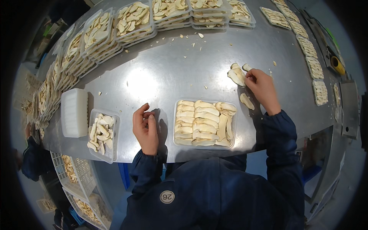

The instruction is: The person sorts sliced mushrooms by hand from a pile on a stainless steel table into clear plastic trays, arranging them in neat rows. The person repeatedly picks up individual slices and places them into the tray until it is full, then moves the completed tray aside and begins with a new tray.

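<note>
A clear plastic tray (176,126) lies before me, with pale mushroom slices (205,123) packed in overlapping columns. My right hand (262,89) is beyond its upper right corner, fingertips bent together at the edge of a few loose mushroom slices (237,75). Whether they pinch a slice is hidden. Another single slice (246,101) rests on the table below that hand. My left hand (145,129) hovers left of the tray, holding nothing, its fingers loosely curled and the thumb apart. Farther left, a smaller plastic tray (114,143) holds loose mushroom pieces (101,132).
Stacked trays of slices (133,17) line the far and left sides of the steel table (161,69). A white stack of nested trays (74,112) stands at left. Filled trays (314,67) run along the right. Crates (77,175) and another person's sleeve (36,158) are lower left.
</note>
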The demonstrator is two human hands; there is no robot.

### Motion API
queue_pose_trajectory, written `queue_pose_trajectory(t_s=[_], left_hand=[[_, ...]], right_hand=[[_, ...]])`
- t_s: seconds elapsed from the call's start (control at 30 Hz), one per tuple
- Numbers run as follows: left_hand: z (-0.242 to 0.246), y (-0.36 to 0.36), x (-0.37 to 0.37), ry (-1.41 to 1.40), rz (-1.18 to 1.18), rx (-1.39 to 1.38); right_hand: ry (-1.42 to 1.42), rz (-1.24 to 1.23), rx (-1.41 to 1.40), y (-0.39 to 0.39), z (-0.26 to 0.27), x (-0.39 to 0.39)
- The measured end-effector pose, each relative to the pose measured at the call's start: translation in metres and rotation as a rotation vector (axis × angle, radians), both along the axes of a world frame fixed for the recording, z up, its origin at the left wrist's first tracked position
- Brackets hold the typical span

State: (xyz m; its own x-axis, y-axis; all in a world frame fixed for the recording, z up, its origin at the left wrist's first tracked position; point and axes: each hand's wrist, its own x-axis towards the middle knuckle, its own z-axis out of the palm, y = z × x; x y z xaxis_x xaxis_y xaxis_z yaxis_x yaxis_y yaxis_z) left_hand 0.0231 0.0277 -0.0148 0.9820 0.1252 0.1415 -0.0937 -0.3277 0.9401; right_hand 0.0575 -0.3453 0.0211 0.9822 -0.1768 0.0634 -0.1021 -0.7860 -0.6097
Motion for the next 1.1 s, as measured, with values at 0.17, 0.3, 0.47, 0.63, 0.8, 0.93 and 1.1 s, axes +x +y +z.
queue_pose_trajectory(t_s=[0.17, 0.3, 0.47, 0.63, 0.8, 0.93, 1.1], left_hand=[[0.001, 0.0, 0.001, 0.0, 0.0, 0.013], [0.001, 0.0, 0.0, -0.007, -0.001, 0.026], [0.001, -0.001, -0.001, 0.013, -0.005, 0.025], [0.003, 0.0, -0.001, 0.013, -0.017, 0.033], [0.001, 0.001, 0.0, -0.007, -0.008, 0.016], [-0.002, 0.002, 0.0, 0.028, -0.003, -0.013], [0.0, 0.003, -0.001, 0.027, 0.0, 0.019]], right_hand=[[-0.031, -0.026, -0.161, 0.012, -0.012, 0.007], [-0.002, 0.013, -0.211, 0.011, -0.013, 0.003], [0.02, 0.111, -0.252, 0.016, -0.003, -0.022], [-0.058, 0.033, -0.259, -0.013, -0.003, -0.014], [-0.094, 0.028, -0.337, 0.007, -0.01, 0.001], [-0.111, 0.017, -0.407, 0.011, -0.017, 0.01], [-0.131, -0.099, -0.434, -0.025, -0.016, 0.015]])
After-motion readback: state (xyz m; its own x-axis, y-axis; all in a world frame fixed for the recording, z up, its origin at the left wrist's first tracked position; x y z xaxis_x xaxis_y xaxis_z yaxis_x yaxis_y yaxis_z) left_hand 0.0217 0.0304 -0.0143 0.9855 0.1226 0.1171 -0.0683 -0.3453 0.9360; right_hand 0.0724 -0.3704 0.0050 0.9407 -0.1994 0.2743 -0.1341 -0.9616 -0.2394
